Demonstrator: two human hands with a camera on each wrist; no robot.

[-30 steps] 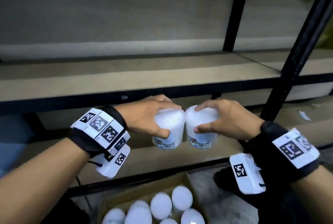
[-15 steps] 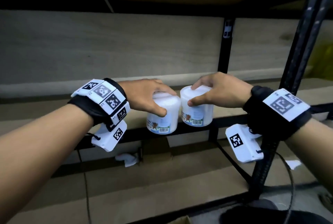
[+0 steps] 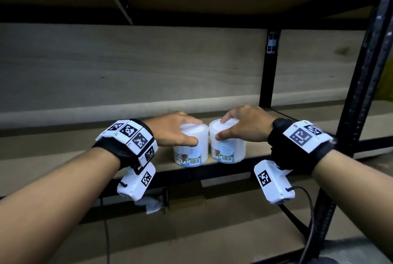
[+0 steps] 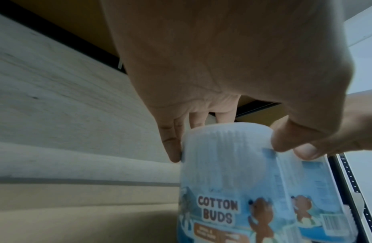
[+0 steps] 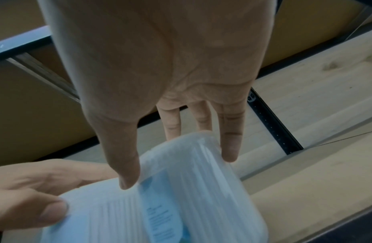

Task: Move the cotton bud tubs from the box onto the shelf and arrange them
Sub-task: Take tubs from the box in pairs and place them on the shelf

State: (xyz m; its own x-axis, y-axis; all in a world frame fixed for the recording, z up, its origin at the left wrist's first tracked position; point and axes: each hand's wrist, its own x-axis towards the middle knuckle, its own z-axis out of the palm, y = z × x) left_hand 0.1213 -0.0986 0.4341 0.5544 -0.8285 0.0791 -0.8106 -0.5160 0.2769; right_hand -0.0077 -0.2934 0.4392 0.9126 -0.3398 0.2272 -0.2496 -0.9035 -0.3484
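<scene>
The left hand (image 3: 174, 130) grips the left tub (image 3: 191, 149) from above, fingers curled round its lid. That tub stands upright on the shelf (image 3: 63, 164) at the front edge, label facing out. Just beside it, the right tub (image 3: 228, 147) stands upright too, gripped at its top by the right hand (image 3: 244, 124).

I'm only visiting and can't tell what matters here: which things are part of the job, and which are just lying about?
Part of the job:
- left tub, held by the left hand
- right tub, held by the right hand
- shelf

Just lying about:
- white scrap under the shelf
- black cable
</scene>
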